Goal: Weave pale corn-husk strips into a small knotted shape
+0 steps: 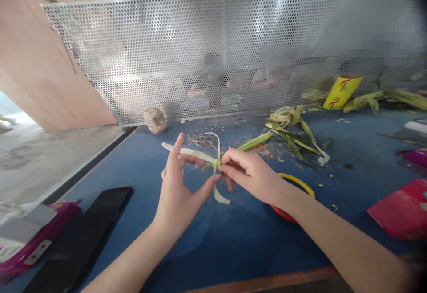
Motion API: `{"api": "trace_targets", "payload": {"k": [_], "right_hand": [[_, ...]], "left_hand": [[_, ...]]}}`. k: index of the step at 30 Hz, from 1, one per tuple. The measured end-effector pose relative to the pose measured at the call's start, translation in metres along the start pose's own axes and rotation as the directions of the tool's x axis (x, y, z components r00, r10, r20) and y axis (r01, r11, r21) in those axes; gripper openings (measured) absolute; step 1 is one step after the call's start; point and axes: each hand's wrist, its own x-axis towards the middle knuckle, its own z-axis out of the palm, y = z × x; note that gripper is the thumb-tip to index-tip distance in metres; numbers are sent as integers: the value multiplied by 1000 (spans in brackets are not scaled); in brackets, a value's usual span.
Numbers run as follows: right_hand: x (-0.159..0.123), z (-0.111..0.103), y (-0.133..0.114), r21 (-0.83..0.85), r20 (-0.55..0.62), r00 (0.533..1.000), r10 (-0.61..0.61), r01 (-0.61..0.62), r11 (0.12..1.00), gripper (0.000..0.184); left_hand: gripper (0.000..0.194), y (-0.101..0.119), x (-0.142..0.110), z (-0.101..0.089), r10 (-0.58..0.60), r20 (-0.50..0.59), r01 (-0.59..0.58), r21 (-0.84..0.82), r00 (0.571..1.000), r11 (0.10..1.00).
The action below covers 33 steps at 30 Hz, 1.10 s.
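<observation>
Pale green corn husk strips [197, 154] meet in a small knot between my two hands, above the blue table. My left hand [180, 186] has its thumb against the lower side of the knot, its index finger raised and other fingers behind the strips. My right hand [248, 170] pinches the knot from the right, thumb and fingertips together. One strip end points left, one loops upward, one hangs below. Behind the hands lies a tangle of thin brown fibres [203, 140]. A yellow and red ring [302, 181] lies partly under my right forearm.
A heap of corn husks [290, 124] lies behind on the right, near a yellow roll [342, 91]. A perforated metal screen [187, 43] closes the table's back. At left are a black phone [86, 230] and a purple power strip [36, 244]; at right, a red object [402, 210].
</observation>
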Motion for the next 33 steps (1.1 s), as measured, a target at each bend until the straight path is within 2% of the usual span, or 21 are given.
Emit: {"api": "trace_targets", "payload": {"k": [6,12,20,27,30,33], "right_hand": [[-2,-1,-1,-30,90,996,-18,20,999,9],[0,-4,-1,-131,85,995,-59,70,989,9],[-1,-6,-1,-131,98,992,-75,87,988,12],[-2,-8,-4,-78,126,992,-30,40,996,15],[-3,-7,-4,-68,145,988,45,-35,997,12],[-3,-6,-2,15,166,981,103,-107,994,12]], "left_hand": [[83,1,-5,3,-41,67,46,-89,997,995],[83,6,-3,0,-165,74,178,-224,983,958],[76,10,2,-1,-166,78,179,-211,983,961],[73,6,2,0,-170,115,196,-270,979,943],[68,5,3,0,-177,129,206,-261,976,943],[63,7,4,0,-177,161,212,-236,971,948]]}}
